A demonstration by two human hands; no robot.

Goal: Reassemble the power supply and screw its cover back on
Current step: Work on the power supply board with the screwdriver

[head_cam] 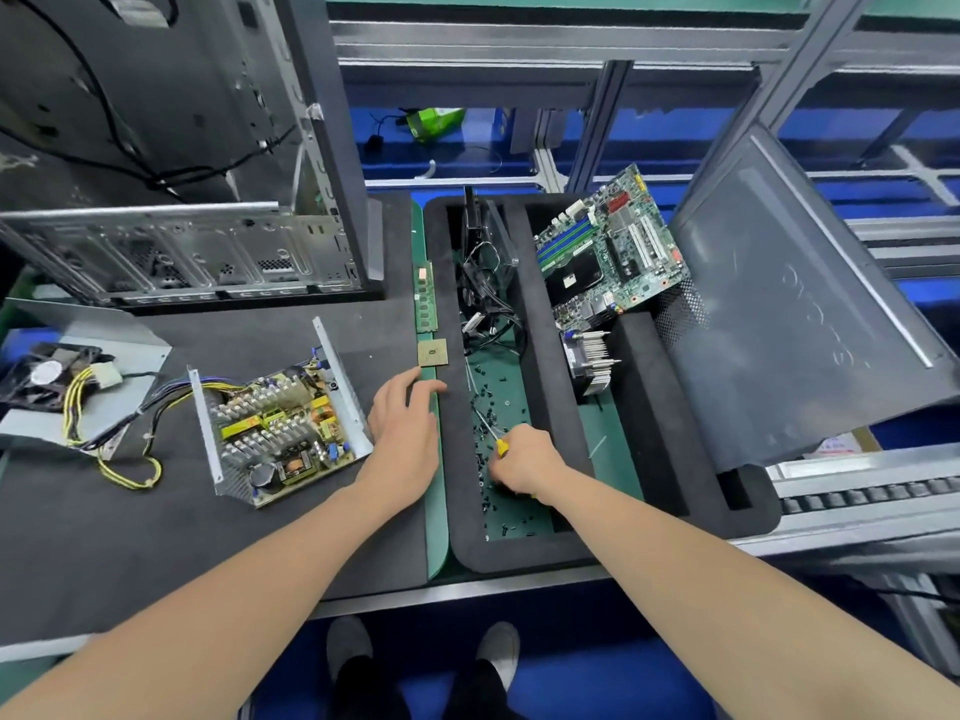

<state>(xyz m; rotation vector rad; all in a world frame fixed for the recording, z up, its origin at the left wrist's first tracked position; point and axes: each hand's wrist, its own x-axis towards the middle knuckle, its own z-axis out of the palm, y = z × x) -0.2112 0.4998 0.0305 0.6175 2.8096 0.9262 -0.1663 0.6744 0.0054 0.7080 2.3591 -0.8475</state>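
Open power supply point(283, 433), circuit board exposed

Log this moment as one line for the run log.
left hand: flat on mat | right hand: holding yellow screwdriver over loose screws in tray | power supply: internals exposed

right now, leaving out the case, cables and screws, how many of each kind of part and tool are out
open power supply: 1
fan: 1
metal cover under it: 1
memory stick: 1
processor chip: 1
motherboard: 1
heatsink: 1
screwdriver, in the right hand: 1
total: 8
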